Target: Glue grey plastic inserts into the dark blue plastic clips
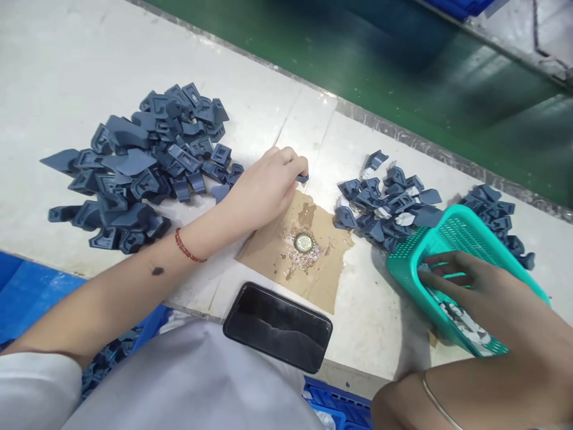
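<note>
My left hand (278, 178) is closed, its fingertips pinching a small dark blue plastic part (303, 178) that is mostly hidden. It hovers over the far edge of a piece of brown cardboard (329, 280). On the cardboard lies a bottle cap (304, 243) in a wet, shiny patch. My right hand (470, 278) reaches into a green plastic basket (403, 269), fingers curled together near its left wall. Something pale shows at those fingertips, too small to name. Small white pieces (465, 322) lie in the basket beneath the hand.
A large heap of dark blue plastic parts (134, 161) lies left. A smaller pile (389, 203), some with white pieces, sits beside the basket; more parts (490, 209) lie behind it. A black phone (277, 325) rests at the near table edge. Blue crates (335, 400) stand below.
</note>
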Demonstrator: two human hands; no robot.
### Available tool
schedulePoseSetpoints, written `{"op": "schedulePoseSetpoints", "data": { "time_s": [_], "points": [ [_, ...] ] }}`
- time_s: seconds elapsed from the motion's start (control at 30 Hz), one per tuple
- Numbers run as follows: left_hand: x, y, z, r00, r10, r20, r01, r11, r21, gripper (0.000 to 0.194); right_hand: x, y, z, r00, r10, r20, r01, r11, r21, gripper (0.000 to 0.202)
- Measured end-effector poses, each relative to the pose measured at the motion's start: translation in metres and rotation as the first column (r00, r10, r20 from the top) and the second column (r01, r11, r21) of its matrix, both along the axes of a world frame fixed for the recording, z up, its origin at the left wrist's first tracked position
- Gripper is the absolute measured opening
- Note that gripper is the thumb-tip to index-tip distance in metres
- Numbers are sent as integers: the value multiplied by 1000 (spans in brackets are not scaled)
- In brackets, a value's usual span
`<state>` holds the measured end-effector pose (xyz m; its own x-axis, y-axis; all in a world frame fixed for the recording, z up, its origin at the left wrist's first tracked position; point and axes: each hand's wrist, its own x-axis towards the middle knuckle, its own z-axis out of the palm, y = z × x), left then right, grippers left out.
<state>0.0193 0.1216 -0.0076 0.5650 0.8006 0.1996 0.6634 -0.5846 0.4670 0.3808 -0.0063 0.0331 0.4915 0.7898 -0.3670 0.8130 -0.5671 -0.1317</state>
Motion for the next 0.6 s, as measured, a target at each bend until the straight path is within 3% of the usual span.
{"op": "schedulePoseSetpoints", "data": {
  "time_s": [0.07,0.17,0.23,0.3,0.37,0.43,0.53,0.6],
  "points": [
    [-2,0,-1,999,1,38,0,1000,-21,30,-10,10,3,994,-110,16,111,993,-49,25],
    [-3,-1,-3,980,34,197,-21,997,-70,35,-23,19,12,985,-170,-8,170,985,11,22],
    [-3,-3,-3,926,58,374,-5,990,-142,40,-30,20,16,983,-175,-56,181,975,130,18],
    [0,-6,-3,842,76,535,55,973,-225,38,-37,17,18,985,-138,-108,167,925,340,12],
    [4,-10,-3,760,91,643,139,944,-298,30,-46,14,17,987,-68,-146,140,809,571,14],
    [8,-13,-4,695,102,712,224,910,-349,24,-58,13,14,985,36,-169,105,652,751,19],
    [12,-15,-8,611,94,786,344,863,-371,23,-82,14,10,947,262,-185,56,434,899,20],
    [14,-15,-11,574,83,815,395,844,-364,23,-102,14,7,914,369,-169,25,366,930,18]
  ]
}}
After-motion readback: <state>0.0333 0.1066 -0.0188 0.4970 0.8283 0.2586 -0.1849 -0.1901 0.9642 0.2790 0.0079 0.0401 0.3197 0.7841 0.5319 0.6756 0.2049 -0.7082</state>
